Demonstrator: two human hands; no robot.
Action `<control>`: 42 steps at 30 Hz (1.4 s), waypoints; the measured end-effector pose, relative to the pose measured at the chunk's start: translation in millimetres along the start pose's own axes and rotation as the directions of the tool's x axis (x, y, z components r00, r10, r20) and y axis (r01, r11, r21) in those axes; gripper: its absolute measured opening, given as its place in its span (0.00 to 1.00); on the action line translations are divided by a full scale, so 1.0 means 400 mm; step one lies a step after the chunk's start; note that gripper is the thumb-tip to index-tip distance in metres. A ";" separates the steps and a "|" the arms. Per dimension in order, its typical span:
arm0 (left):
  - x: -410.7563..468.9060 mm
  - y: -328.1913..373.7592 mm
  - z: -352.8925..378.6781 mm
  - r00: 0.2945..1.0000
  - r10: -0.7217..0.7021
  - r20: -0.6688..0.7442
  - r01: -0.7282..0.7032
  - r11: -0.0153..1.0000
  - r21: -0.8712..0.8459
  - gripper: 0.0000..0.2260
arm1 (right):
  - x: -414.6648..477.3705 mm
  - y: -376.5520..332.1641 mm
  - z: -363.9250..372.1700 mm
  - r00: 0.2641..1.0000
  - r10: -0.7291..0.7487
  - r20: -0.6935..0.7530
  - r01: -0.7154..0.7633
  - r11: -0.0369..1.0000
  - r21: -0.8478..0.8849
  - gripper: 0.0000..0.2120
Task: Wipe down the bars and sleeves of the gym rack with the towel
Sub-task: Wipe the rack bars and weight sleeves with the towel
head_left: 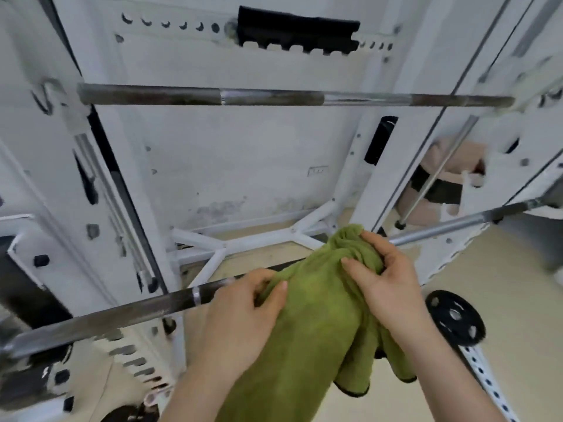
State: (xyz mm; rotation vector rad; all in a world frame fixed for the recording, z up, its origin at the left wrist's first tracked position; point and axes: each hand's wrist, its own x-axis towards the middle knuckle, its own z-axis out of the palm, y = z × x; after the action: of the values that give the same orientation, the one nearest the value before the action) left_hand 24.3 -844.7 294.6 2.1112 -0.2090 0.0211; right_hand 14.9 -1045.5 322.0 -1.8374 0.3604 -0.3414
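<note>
A green towel [320, 312] is draped over the middle of the near barbell [122, 315], which runs from lower left to upper right across the white gym rack [91, 166]. My left hand [240, 312] grips the towel's left side over the bar, fingers curled into the cloth. My right hand [384, 272] grips the bunched upper end of the towel around the bar. The bar's right part [457, 225] emerges shiny beyond the towel. A second, rusty bar [274, 97] sits higher on the rack's hooks.
A black weight plate [455, 319] sits on a perforated white rail at the lower right. Black pads [297, 32] hang on the rack's back crossbeam. White base struts [243, 242] cross the beige floor beneath the bar. A person's legs [438, 181] show behind the right upright.
</note>
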 end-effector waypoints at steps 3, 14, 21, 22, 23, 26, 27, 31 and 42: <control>0.071 0.041 0.092 0.964 0.229 0.138 -0.257 0.937 0.239 0.09 | 0.087 0.047 0.001 0.970 -0.192 -0.148 0.132 0.931 -0.339 0.17; 0.224 0.055 0.268 0.989 0.147 -0.026 -0.121 0.888 0.445 0.09 | 0.288 0.159 0.075 0.907 -0.236 0.348 0.420 0.468 -0.778 0.15; 0.261 0.075 0.336 0.999 -0.022 -0.023 0.031 0.501 0.865 0.11 | 0.374 0.119 0.022 0.749 -0.012 0.662 0.595 0.451 -0.665 0.10; 0.265 0.076 0.335 0.993 -0.088 -0.081 0.114 0.486 0.866 0.18 | 0.352 0.137 -0.006 0.725 -0.138 0.674 0.663 0.405 -0.630 0.09; 0.270 0.076 0.337 0.989 -0.122 -0.086 0.135 0.478 0.868 0.20 | 0.331 0.159 -0.037 0.692 -0.261 0.673 0.717 0.353 -0.601 0.07; 0.273 0.089 0.347 0.985 -0.149 -0.086 0.151 0.515 0.844 0.13 | 0.302 0.227 -0.111 0.684 -0.423 0.594 0.728 0.353 -0.587 0.14; 0.267 0.097 0.351 0.977 -0.182 -0.112 0.195 0.540 0.819 0.15 | 0.309 0.233 -0.118 0.685 -0.408 0.604 0.729 0.364 -0.580 0.15; 0.263 0.091 0.365 0.953 -0.139 -0.268 0.298 0.564 0.770 0.23 | 0.371 0.166 -0.060 0.739 -0.089 0.668 0.625 0.461 -0.630 0.03; 0.256 0.053 0.372 0.960 0.065 -0.274 0.196 0.547 0.814 0.18 | 0.498 0.133 0.048 0.827 -0.310 0.468 0.558 0.545 -0.626 0.10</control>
State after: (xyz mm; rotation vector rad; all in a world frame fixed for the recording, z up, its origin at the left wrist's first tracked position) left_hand 111.7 -996.2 245.0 3.0575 0.0900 0.4609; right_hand 200.1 -1126.0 275.7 -2.7755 -0.2647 -0.2532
